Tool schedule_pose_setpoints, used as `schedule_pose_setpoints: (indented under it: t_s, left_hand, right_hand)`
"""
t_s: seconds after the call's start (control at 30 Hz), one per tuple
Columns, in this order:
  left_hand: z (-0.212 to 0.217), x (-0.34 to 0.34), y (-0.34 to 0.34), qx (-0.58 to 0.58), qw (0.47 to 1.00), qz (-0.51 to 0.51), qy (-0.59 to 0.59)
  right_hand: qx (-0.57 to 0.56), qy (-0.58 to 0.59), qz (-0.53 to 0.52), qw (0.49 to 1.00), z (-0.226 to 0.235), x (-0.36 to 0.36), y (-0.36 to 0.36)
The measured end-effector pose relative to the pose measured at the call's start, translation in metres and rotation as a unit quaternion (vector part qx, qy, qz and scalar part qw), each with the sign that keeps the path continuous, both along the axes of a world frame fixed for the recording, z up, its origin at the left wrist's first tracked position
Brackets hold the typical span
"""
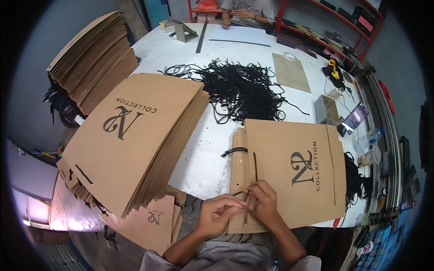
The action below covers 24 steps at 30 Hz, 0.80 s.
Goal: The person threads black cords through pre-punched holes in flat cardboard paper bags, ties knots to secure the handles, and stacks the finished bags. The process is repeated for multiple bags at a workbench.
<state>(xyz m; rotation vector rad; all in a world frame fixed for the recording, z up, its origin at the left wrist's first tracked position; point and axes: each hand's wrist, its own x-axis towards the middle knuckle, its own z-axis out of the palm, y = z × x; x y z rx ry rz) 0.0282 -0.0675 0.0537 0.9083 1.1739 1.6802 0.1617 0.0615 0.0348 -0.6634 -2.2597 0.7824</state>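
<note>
A flat brown paper bag with a dark printed design lies on top of a few others at the table's near right. A black cord runs through a hole near its top edge, toward my right hand. My right fingers pinch the cord where it meets the bag's edge. Just beside it, the fingertips of my left hand are pressed together at the same edge; whatever they hold is too small to tell. Another cord loop sticks out to the left from the bags underneath.
A tall stack of brown bags stands at left, with another stack behind. Black cords lie heaped mid-table. At right are a phone, a metal box and a plastic bottle. Across the table sits another person.
</note>
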Motion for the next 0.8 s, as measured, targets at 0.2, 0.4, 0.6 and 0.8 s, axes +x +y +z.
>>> schedule_pose_setpoints:
  t_s: [0.2,0.4,0.6,0.8]
  left_hand:
    - [-0.034,-0.051,-0.009,-0.106,0.972,0.057,0.202]
    - [-0.052,-0.043,0.017,-0.225,0.938,0.094,0.247]
    - [-0.026,-0.031,0.034,-0.219,0.971,0.067,0.069]
    - [0.063,-0.012,0.040,-0.101,0.945,0.143,0.276]
  right_hand:
    - [-0.145,-0.008,-0.010,0.989,0.014,0.060,0.023]
    - [0.050,-0.180,-0.204,0.961,-0.004,0.132,0.037]
    - [-0.079,-0.092,-0.153,0.981,0.008,0.129,0.012]
    - [-0.048,0.090,-0.223,0.969,0.034,0.128,0.015]
